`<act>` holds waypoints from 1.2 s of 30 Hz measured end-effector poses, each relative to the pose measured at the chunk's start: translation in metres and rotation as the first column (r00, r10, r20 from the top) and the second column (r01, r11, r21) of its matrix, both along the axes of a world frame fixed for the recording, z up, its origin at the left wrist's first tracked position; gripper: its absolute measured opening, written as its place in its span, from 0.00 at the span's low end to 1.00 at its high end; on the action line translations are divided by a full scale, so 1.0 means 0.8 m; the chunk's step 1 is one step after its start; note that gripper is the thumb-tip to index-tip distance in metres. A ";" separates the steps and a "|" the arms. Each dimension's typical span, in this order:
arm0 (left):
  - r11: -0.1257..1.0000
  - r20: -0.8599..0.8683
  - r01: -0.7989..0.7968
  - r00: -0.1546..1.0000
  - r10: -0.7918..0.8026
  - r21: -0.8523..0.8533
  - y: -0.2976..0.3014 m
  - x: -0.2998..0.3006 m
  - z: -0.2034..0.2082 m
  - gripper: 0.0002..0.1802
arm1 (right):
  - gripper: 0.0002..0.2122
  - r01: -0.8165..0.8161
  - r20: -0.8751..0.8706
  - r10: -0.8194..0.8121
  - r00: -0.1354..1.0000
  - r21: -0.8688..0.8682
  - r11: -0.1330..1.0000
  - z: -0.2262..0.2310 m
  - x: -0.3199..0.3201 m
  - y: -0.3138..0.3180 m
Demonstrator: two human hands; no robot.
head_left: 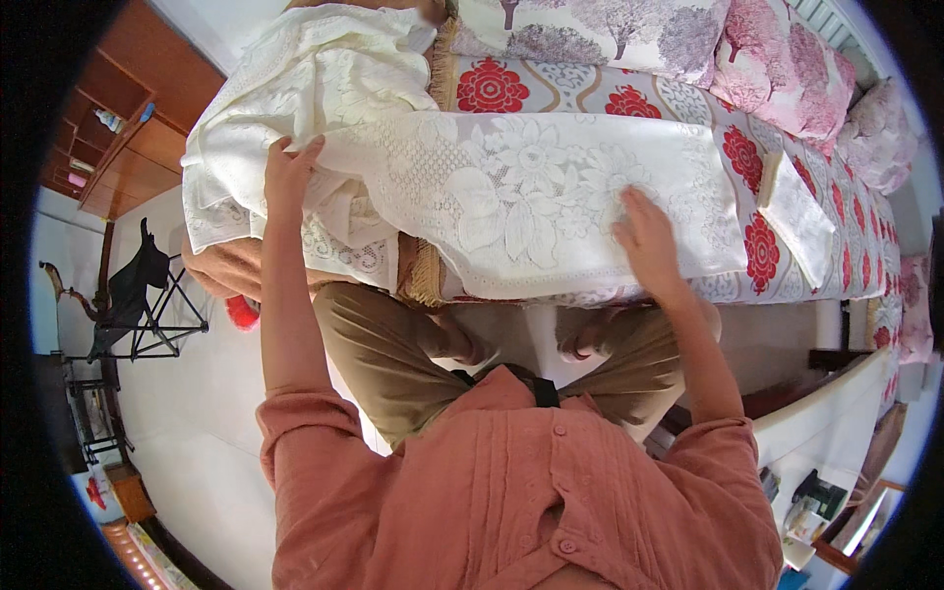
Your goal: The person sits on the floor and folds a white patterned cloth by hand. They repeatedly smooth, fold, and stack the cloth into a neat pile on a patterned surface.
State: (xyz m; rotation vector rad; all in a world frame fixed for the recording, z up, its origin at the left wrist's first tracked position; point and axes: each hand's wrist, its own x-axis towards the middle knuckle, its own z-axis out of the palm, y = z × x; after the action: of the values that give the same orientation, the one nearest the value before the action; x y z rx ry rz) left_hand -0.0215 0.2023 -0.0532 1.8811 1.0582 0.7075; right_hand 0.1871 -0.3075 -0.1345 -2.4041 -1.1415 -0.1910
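A white lace cloth point(531, 206) with a large flower pattern lies spread lengthwise along the bed edge in front of me. My right hand point(644, 236) rests on its right half, palm down, fingers stretched out. At the cloth's narrow left end is my left hand point(292, 172), thumb and forefinger apart, touching the lace there; its other fingers are partly hidden. Under and beyond that hand sits a loose, rumpled heap of cream lace fabric point(315, 84). A small folded white cloth point(795, 221) lies to the right of the lace.
The bedspread point(678, 93) is grey with red flowers and has a tan fringe point(423, 275). Patterned pillows point(787, 69) line the far side. A black folding chair point(133, 295) and a brown wooden cabinet point(147, 88) stand at left. A white table point(826, 423) is at right.
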 end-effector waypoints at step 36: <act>0.614 -0.254 0.734 0.677 -0.691 0.289 -0.161 0.243 -0.071 0.19 | 0.28 0.667 -0.727 0.683 -0.074 0.473 0.576 0.004 -0.091 0.092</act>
State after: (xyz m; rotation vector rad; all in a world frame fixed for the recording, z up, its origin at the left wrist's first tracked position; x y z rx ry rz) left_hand 0.1725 0.0735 -0.1102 2.4558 0.1367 0.3169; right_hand 0.1146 -0.2340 -0.1309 -0.8041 -0.0242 0.8868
